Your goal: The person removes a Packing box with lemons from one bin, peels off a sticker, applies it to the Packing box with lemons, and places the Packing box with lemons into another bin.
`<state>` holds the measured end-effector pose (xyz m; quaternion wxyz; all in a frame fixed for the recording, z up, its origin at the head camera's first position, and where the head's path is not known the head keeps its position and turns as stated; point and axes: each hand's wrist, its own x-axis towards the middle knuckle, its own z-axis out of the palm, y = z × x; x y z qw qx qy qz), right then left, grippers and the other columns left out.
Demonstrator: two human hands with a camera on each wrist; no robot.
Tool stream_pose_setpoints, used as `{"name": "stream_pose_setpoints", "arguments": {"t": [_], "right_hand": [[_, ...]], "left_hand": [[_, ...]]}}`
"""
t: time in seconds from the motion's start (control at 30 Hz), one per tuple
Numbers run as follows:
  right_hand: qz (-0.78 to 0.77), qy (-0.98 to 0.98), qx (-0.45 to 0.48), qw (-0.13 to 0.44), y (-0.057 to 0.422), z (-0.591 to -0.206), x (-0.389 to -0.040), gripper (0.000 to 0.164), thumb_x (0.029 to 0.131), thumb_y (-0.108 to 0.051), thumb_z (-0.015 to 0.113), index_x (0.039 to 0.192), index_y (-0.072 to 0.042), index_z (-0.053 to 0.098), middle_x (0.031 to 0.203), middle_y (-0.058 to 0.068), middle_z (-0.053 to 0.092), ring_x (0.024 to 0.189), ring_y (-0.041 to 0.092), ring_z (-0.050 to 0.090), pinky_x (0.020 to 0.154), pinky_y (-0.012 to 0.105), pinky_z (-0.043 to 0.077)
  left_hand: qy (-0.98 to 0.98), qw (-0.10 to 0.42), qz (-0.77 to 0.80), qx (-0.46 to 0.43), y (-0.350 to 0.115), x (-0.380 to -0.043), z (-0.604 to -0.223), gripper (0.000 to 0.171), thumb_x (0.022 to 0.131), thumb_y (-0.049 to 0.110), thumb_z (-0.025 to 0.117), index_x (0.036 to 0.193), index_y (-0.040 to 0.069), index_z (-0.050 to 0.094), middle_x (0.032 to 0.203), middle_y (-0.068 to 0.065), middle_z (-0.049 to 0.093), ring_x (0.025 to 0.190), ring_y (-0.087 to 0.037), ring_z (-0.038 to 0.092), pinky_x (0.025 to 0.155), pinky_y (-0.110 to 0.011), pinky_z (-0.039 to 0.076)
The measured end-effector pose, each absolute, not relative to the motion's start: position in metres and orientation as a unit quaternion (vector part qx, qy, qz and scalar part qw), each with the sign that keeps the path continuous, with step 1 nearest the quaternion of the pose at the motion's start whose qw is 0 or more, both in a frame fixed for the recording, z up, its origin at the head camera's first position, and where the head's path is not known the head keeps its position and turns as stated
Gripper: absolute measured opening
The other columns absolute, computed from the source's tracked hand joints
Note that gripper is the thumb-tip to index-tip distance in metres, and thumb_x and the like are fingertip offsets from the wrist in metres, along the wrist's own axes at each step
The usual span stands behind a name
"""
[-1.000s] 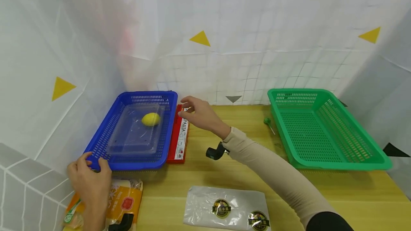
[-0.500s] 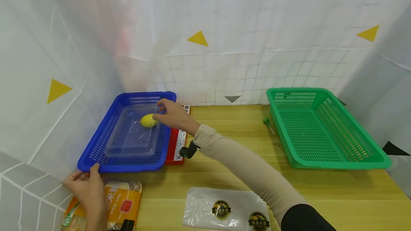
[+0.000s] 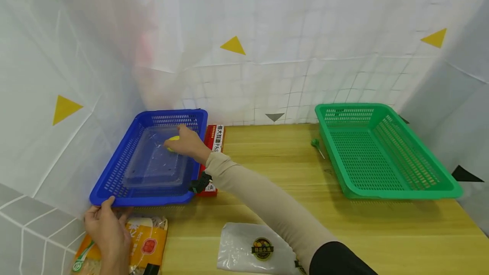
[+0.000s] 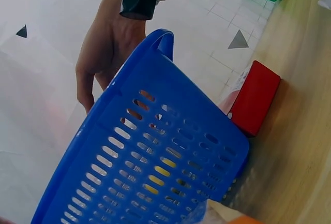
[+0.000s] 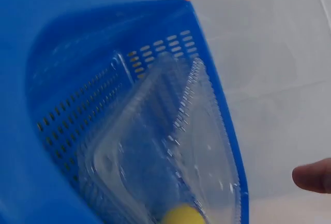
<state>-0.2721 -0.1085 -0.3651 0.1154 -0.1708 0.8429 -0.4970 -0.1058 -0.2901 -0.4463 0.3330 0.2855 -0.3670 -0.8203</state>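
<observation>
A blue plastic basket [image 3: 143, 202] stands at the left of the table. Inside it lies a clear plastic container [image 3: 153, 173], with a yellow lemon [image 3: 173, 138] at its far right part. My right hand [image 3: 189, 142] reaches over the basket and covers part of the lemon in the head view. In the right wrist view, a finger [image 5: 313, 176] stays well apart from the lemon [image 5: 183, 215]. My left hand [image 3: 108, 234] holds the rim at the near left corner, some fingers hidden under it. The left wrist view shows the basket's perforated side [image 4: 150, 146].
A red pasta box [image 3: 210, 137] stands beside the basket. Below it lies an orange food packet [image 3: 147, 243], partly under my left arm. A folded clear bag [image 3: 240, 245] lies near the front. On the right are a green basket [image 3: 405, 194] and a small green-headed item [image 3: 315, 143].
My right hand has moved left, from over the pasta box to the lemon in the basket. My left hand has shifted slightly at the basket's near corner.
</observation>
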Motion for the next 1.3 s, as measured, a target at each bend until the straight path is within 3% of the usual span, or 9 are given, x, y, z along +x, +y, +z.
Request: {"name": "stream_pose_setpoints", "arguments": {"t": [0.1,0.2,0.27,0.4,0.5,0.77,0.93,1.13,1.3], "right_hand": [[-0.513,0.836,-0.157,0.118,-0.118,-0.37,-0.268,0.086,0.094,-0.031,0.073,0.161,-0.002,0.028,0.127,0.013,0.063,0.09,0.018,0.059,0.081,0.032,0.054],[-0.529,0.829,-0.136,0.124,-0.125,-0.373,-0.263,0.094,0.093,-0.029,0.075,0.163,0.001,0.019,0.115,0.016,0.059,0.083,0.019,0.057,0.074,0.03,0.052],[-0.529,0.83,-0.122,0.129,-0.13,-0.375,-0.259,0.096,0.092,-0.028,0.076,0.162,0.001,0.018,0.121,0.019,0.056,0.089,0.021,0.058,0.077,0.031,0.053],[-0.516,0.841,-0.089,0.134,-0.138,-0.378,-0.251,0.097,0.092,-0.031,0.076,0.163,-0.001,0.018,0.148,0.02,0.043,0.121,0.027,0.055,0.098,0.037,0.051],[-0.517,0.843,-0.062,0.134,-0.142,-0.38,-0.249,0.095,0.092,-0.033,0.076,0.162,-0.002,0.02,0.152,0.02,0.039,0.131,0.031,0.05,0.105,0.043,0.047],[-0.552,0.825,0.005,0.118,-0.142,-0.387,-0.254,0.076,0.089,-0.028,0.08,0.147,-0.002,0.037,0.113,0.014,0.053,0.091,0.024,0.058,0.08,0.036,0.056],[-0.558,0.821,0.007,0.119,-0.143,-0.39,-0.255,0.081,0.086,-0.03,0.084,0.146,-0.002,0.037,0.112,0.013,0.052,0.089,0.023,0.058,0.079,0.036,0.058],[-0.591,0.796,0.003,0.13,-0.139,-0.389,-0.254,0.071,0.086,-0.021,0.085,0.139,-0.001,0.042,0.104,0.012,0.056,0.066,0.021,0.064,0.064,0.032,0.059],[-0.591,0.798,-0.02,0.117,-0.131,-0.382,-0.253,0.083,0.088,-0.022,0.082,0.151,0.002,0.033,0.113,0.016,0.059,0.056,0.018,0.061,0.059,0.029,0.055]], "left_hand": [[-0.372,0.331,-0.812,0.304,-0.292,-0.106,-0.446,0.024,0.101,0.009,0.068,0.107,0.003,0.046,0.137,-0.011,0.053,0.102,-0.021,0.065,0.055,-0.036,0.06],[-0.383,0.331,-0.803,0.315,-0.293,-0.105,-0.447,0.026,0.101,0.011,0.068,0.102,0.004,0.042,0.136,-0.011,0.053,0.099,-0.02,0.065,0.054,-0.035,0.06],[-0.387,0.331,-0.798,0.322,-0.293,-0.105,-0.447,0.026,0.102,0.011,0.068,0.101,0.005,0.042,0.137,-0.012,0.053,0.101,-0.02,0.064,0.053,-0.034,0.059],[-0.389,0.33,-0.795,0.329,-0.293,-0.104,-0.447,0.027,0.101,0.011,0.068,0.101,0.006,0.042,0.138,-0.011,0.053,0.107,-0.023,0.062,0.053,-0.034,0.059],[-0.385,0.333,-0.797,0.325,-0.293,-0.105,-0.447,0.026,0.101,0.011,0.069,0.1,0.005,0.044,0.139,-0.011,0.054,0.108,-0.023,0.061,0.053,-0.034,0.059],[-0.39,0.336,-0.794,0.322,-0.294,-0.107,-0.447,0.023,0.101,0.009,0.068,0.1,0.004,0.045,0.135,-0.011,0.057,0.099,-0.02,0.065,0.053,-0.033,0.058],[-0.399,0.338,-0.791,0.318,-0.294,-0.107,-0.448,0.024,0.102,0.01,0.067,0.101,0.004,0.044,0.131,-0.008,0.052,0.101,-0.02,0.058,0.053,-0.033,0.058],[-0.399,0.337,-0.796,0.306,-0.29,-0.109,-0.45,0.025,0.102,0.012,0.068,0.104,0.002,0.045,0.113,-0.01,0.058,0.064,-0.016,0.06,0.053,-0.033,0.058],[-0.397,0.339,-0.8,0.295,-0.29,-0.109,-0.451,0.024,0.102,0.011,0.067,0.107,0.001,0.045,0.11,-0.011,0.062,0.059,-0.017,0.063,0.051,-0.034,0.058]]}}
